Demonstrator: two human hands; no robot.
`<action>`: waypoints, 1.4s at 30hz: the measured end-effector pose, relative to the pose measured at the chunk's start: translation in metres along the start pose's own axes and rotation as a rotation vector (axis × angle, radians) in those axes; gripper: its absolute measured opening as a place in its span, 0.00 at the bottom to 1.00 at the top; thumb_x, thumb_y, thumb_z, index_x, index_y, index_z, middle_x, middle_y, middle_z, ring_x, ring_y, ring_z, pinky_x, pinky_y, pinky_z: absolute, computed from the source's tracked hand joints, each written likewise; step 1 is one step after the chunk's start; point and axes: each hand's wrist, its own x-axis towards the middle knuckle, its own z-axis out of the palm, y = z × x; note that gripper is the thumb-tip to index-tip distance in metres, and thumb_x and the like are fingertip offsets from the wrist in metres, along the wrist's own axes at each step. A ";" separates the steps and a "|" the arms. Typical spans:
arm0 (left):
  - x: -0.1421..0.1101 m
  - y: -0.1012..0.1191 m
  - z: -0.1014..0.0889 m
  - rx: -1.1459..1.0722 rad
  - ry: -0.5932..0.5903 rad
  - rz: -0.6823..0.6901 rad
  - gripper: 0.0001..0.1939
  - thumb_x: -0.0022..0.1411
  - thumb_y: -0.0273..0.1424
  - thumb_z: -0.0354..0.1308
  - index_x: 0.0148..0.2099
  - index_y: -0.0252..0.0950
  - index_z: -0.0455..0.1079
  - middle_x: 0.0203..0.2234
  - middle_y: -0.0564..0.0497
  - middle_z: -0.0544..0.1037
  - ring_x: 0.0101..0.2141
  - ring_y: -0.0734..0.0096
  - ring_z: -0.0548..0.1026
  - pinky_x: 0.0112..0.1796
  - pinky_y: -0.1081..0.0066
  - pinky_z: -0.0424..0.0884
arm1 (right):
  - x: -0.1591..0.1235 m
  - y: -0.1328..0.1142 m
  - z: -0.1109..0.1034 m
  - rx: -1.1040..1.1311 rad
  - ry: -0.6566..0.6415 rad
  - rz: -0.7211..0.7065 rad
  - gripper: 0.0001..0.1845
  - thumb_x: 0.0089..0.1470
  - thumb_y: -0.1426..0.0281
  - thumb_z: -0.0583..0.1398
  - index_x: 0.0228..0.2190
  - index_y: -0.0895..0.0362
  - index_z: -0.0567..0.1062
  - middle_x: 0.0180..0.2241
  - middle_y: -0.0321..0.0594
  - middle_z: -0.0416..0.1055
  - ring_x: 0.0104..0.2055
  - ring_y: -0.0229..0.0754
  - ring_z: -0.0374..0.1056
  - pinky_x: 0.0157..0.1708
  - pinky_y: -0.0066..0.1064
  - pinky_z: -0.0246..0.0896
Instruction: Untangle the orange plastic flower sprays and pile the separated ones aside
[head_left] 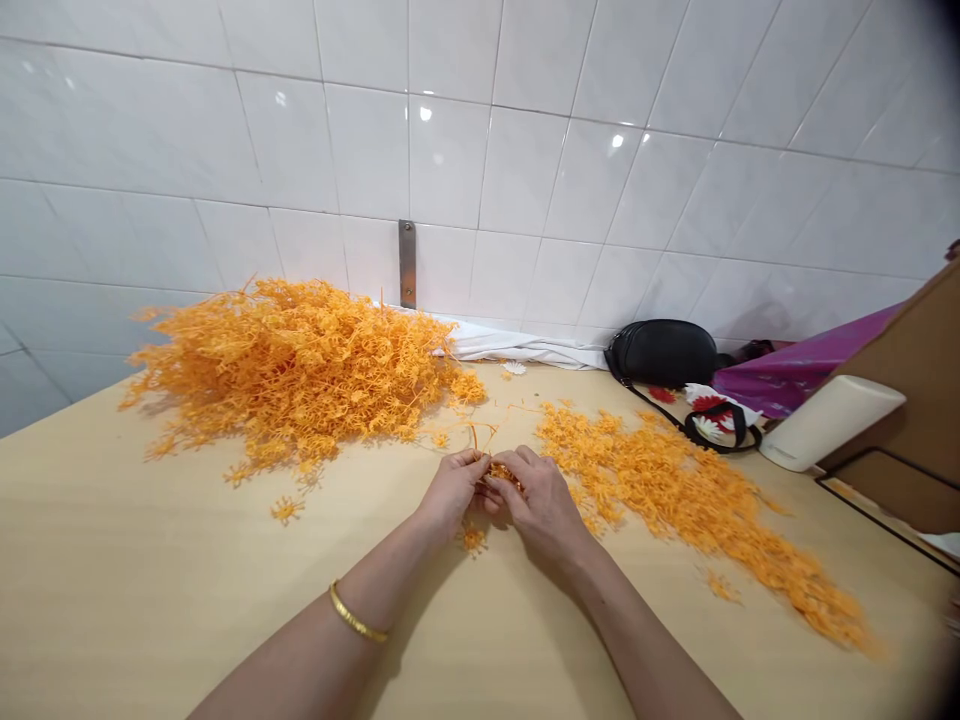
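My left hand (456, 490) and my right hand (541, 496) meet at the middle of the table, fingers pinched close together. Between them is an orange artificial flower sprig (504, 474), with its thin stem poking up above the left fingertips. Both hands are closed on it, though the fingers hide most of the sprig. Just below the hands shows a small orange blossom cluster (474, 541); whether it belongs to the held sprig I cannot tell. A big heap of orange artificial flowers (315, 370) lies to the left, and a long spread of orange sprigs (675, 490) runs to the right.
Along the tiled wall lie a white cloth (517, 346) and a black bag (664, 353) with its strap. At the right are red and white flower heads (709, 425), a cream bottle (832, 422) on its side, purple plastic (802, 372) and a cardboard box (907, 390).
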 end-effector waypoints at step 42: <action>0.004 0.010 -0.011 0.010 -0.094 -0.015 0.14 0.44 0.35 0.61 0.29 0.30 0.67 0.18 0.53 0.68 0.14 0.85 0.61 0.15 0.81 0.52 | 0.004 0.009 0.001 0.572 0.107 0.342 0.06 0.47 0.67 0.54 0.23 0.57 0.65 0.20 0.31 0.60 0.21 0.33 0.54 0.21 0.24 0.48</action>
